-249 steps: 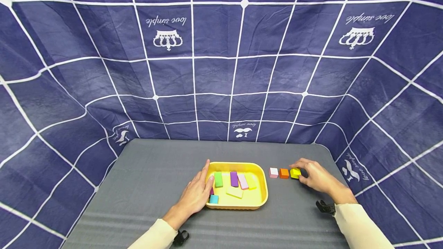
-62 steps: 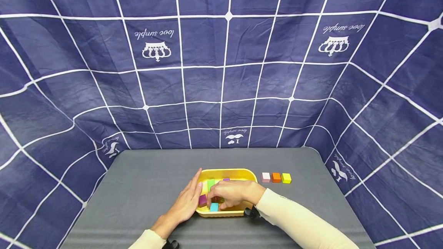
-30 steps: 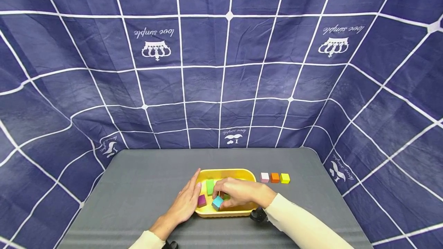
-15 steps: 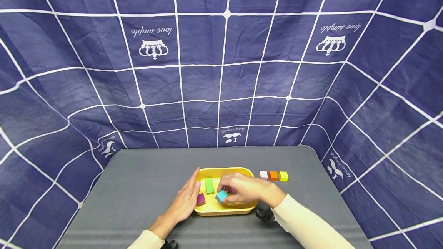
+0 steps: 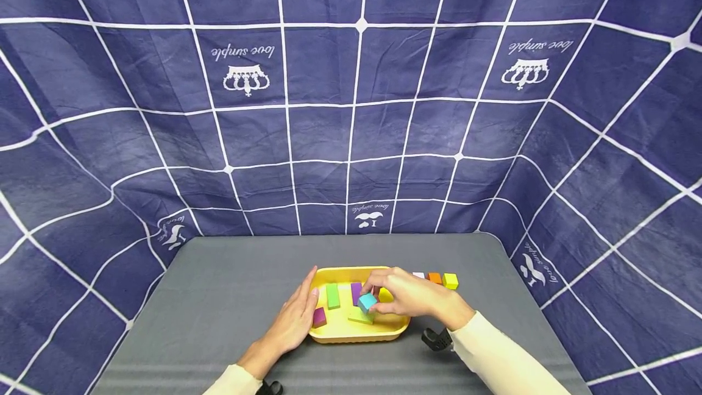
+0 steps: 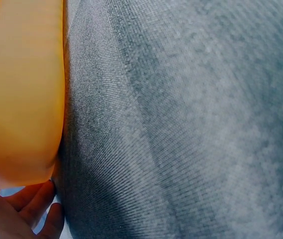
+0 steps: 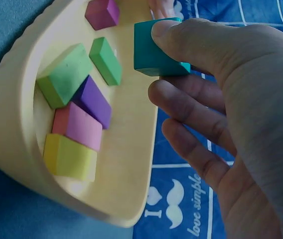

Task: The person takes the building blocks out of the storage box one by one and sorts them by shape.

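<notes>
Between thumb and fingers, my right hand [image 5: 406, 292] pinches a blue cube [image 5: 367, 303] above the yellow tray [image 5: 356, 338]. The right wrist view shows the same blue cube [image 7: 159, 50] raised over the tray's far side. My left hand [image 5: 293, 316] rests with straight fingers along the tray's left end; in the left wrist view its fingers [image 6: 37, 199] lie by the tray's wall [image 6: 22, 99]. Inside the tray are a dark magenta cube [image 5: 319, 317], a green block [image 5: 333, 296], a purple block [image 5: 356, 292], a light green block [image 5: 360, 316], a pink block [image 7: 76, 126] and a yellow block [image 7: 69, 157].
Right of the tray, a row of cubes stands on the grey table [image 5: 247, 279]: a pale pink one [image 5: 419, 275] partly behind the right hand, an orange one [image 5: 435, 278] and a yellow one [image 5: 450, 281]. A blue curtain with white lines [image 5: 329, 133] surrounds the table.
The right hand set a yellow cube at the row's end, reached into the tray, gripped the blue cube and lifted it up and rightward. The left hand stays at the tray's end.
</notes>
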{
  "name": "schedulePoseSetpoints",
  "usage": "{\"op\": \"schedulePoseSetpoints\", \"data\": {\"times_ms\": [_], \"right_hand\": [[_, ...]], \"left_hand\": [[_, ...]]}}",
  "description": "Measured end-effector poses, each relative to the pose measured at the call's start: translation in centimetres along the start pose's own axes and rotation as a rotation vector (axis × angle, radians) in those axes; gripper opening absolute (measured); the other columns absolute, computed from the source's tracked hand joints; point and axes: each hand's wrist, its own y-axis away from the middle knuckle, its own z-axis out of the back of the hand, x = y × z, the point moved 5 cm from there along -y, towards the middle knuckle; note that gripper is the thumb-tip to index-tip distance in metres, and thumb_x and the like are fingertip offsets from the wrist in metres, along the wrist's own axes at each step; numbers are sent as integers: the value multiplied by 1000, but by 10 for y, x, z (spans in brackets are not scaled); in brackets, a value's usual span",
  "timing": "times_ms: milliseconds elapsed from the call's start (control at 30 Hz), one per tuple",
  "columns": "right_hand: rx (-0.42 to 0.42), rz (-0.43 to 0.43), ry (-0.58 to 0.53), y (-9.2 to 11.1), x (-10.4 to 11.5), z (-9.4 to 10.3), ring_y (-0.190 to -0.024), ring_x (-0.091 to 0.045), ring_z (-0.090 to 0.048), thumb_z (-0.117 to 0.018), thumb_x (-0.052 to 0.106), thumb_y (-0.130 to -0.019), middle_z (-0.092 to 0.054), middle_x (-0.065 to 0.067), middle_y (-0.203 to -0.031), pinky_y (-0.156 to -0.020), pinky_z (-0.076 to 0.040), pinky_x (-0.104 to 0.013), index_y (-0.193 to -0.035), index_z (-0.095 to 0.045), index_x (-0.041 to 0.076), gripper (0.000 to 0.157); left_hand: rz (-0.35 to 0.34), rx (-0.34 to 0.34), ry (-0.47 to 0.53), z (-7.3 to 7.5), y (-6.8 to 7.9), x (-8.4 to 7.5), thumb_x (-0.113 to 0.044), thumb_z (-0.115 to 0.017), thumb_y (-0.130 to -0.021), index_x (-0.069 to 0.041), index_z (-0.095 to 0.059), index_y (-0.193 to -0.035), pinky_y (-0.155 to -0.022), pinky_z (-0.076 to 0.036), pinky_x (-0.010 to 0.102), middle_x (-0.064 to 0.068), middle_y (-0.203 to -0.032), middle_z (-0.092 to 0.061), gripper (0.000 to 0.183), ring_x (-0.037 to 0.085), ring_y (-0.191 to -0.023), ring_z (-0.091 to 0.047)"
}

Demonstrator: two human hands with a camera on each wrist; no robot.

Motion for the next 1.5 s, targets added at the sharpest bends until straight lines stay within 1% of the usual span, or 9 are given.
{"op": "schedulePoseSetpoints", "data": {"times_ms": [67, 200, 433, 667, 933, 1167, 1233, 1367, 1500], "right_hand": [[-16, -12, 13, 4, -3, 2, -107, -4, -77, -90, 17, -105, -82, 2, -120, -100, -69, -34, -128, -81, 11, 25], [-42, -29, 47, 12, -7, 7, -110, -5, -78, -90, 20, -105, -82, 3, -122, -103, -69, -34, -128, -81, 12, 25], [-104, -59, 39, 24, -12, 20, -105, -10, -79, -92, 12, -102, -82, 4, -117, -97, -70, -39, -127, -81, 13, 27], [-161, -68, 19, 39, -18, 29, -93, -18, -76, -93, 14, -101, -80, 4, -114, -78, -63, -22, -127, -82, 14, 28], [-205, -81, 29, 55, -27, 36, -96, -18, -79, -92, 15, -103, -80, 6, -110, -90, -66, -25, -128, -83, 13, 27], [-235, -113, 45, 69, -35, 44, -90, -20, -78, -93, 11, -100, -79, 6, -104, -80, -65, -24, -128, -82, 12, 30], [-238, -125, 46, 71, -37, 46, -90, -18, -78, -94, 11, -100, -78, 6, -104, -78, -64, -23, -128, -82, 13, 30], [-238, -163, 39, 76, -40, 48, -94, -14, -77, -94, 15, -101, -79, 7, -109, -83, -64, -22, -132, -83, 12, 33], [-261, -178, 55, 83, -44, 51, -98, -6, -75, -95, 17, -100, -80, 10, -113, -88, -66, -30, -135, -83, 13, 36]], "left_hand": [[-2, 1, 3, -1, 0, 0, -36, -41, -128, -17, -32, -186, -134, -41, 74, 19, -185, -46, 61, 49, -168, -50], [-1, 3, 4, -1, 0, -1, -36, -42, -128, -17, -32, -186, -134, -41, 73, 18, -185, -47, 61, 48, -168, -50], [-9, 1, 2, -3, 0, 3, -37, -40, -128, -16, -31, -186, -134, -42, 73, 20, -185, -47, 62, 49, -168, -51], [3, 5, -10, 1, 0, 2, -37, -41, -128, -17, -31, -186, -132, -41, 76, 20, -185, -47, 61, 50, -167, -51], [6, 6, -6, 0, 1, -1, -39, -40, -128, -20, -31, -186, -133, -40, 77, 19, -185, -46, 61, 50, -168, -50], [-8, -4, -6, -2, -1, -1, -41, -40, -128, -18, -31, -186, -133, -41, 75, 21, -184, -47, 63, 50, -167, -51], [-10, -7, -4, -2, -1, -1, -41, -40, -128, -17, -32, -186, -133, -42, 74, 21, -184, -47, 63, 50, -167, -51], [-6, -12, -10, 0, 0, -1, -38, -41, -128, -17, -33, -185, -133, -41, 75, 22, -183, -49, 61, 50, -167, -51], [-4, -11, -15, 0, 2, -1, -37, -42, -128, -19, -33, -185, -132, -42, 77, 22, -183, -49, 60, 51, -166, -52]]}}
